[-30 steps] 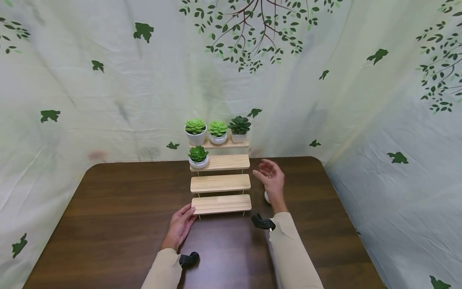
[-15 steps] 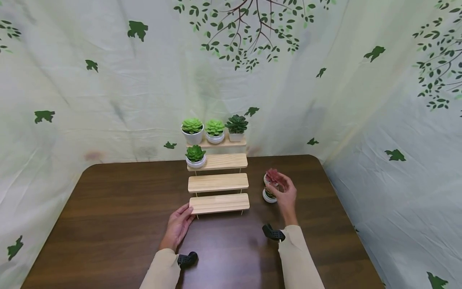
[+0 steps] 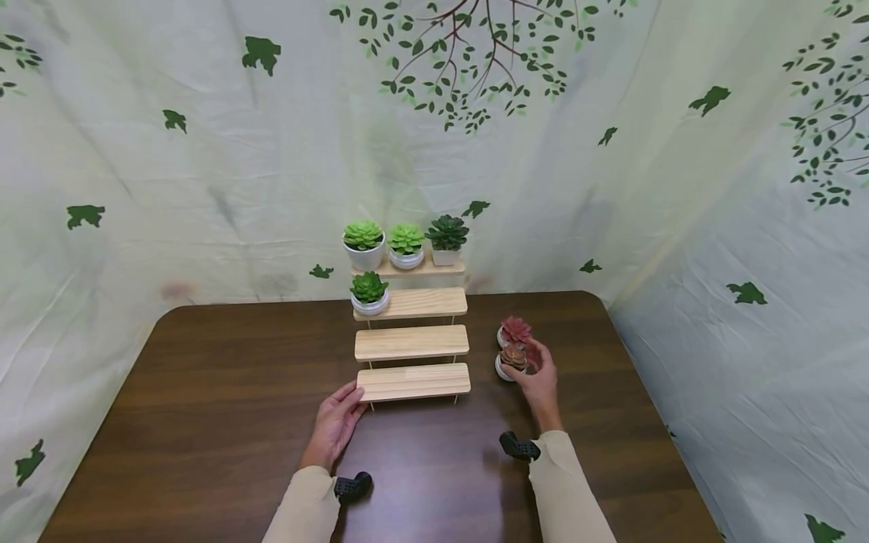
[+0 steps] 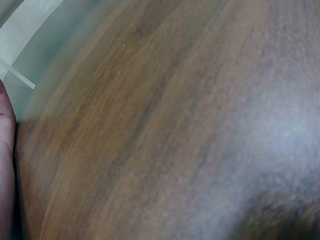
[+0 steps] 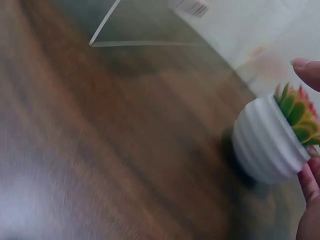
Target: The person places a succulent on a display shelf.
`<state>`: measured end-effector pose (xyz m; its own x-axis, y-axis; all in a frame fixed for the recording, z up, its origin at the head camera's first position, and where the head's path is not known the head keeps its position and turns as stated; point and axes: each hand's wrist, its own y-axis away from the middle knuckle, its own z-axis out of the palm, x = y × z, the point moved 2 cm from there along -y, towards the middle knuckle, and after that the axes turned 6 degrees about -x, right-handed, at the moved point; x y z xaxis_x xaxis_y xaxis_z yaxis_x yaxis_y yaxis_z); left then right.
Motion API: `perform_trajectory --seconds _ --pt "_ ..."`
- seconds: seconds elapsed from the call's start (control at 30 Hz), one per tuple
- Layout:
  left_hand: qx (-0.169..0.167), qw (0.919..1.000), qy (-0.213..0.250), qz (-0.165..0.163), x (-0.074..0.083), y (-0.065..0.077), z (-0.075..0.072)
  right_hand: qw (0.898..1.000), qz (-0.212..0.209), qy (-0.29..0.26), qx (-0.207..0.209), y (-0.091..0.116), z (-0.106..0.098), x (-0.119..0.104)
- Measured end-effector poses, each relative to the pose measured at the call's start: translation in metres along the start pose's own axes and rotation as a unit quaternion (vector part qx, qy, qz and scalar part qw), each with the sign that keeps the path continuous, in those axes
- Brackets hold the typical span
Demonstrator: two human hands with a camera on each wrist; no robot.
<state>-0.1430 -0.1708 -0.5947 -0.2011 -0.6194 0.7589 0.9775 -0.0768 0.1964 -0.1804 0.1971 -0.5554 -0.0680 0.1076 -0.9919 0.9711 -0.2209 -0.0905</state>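
My left hand [image 3: 336, 426] holds the left end of the lowest board of a wooden tiered display stand [image 3: 410, 345]. In the left wrist view, only an edge of that hand shows at the far left. My right hand [image 3: 539, 385] is at a small potted succulent [image 5: 272, 140] in a ribbed white pot, with orange-brown leaves in the head view. Its fingers [image 5: 311, 182] are by the pot's rim, while the thumb [image 5: 307, 72] stands apart from the pot. Just behind is a potted succulent with red leaves [image 3: 516, 330].
On the stand's top tier are two light green succulents [image 3: 363, 243] [image 3: 406, 245] and a dark green one [image 3: 446, 240]. Another green succulent [image 3: 370, 294] sits at the left of the tier below. A leaf-patterned curtain [image 3: 285, 173] hangs behind the brown table [image 3: 237, 377].
My right hand has come from beside the stand to the right and down, reaching the orange-brown succulent. Both pots on the right now show more fully. The left hand stays at the stand.
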Motion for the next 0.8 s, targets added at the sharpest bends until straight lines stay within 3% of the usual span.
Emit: perform_trajectory --seconds 0.3,0.6,0.8 --pt "-0.013 0.9998 0.007 0.015 -0.001 0.0 0.0 0.998 0.03 0.031 -0.04 0.013 0.006 -0.018" --pt "0.006 0.9998 0.014 -0.012 0.002 0.0 0.0 0.996 0.058 0.038 -0.048 0.004 0.005 0.02" --pt "0.012 0.9998 0.008 -0.014 0.002 0.0 0.002 0.995 0.057 0.059 -0.049 0.002 0.004 0.029"
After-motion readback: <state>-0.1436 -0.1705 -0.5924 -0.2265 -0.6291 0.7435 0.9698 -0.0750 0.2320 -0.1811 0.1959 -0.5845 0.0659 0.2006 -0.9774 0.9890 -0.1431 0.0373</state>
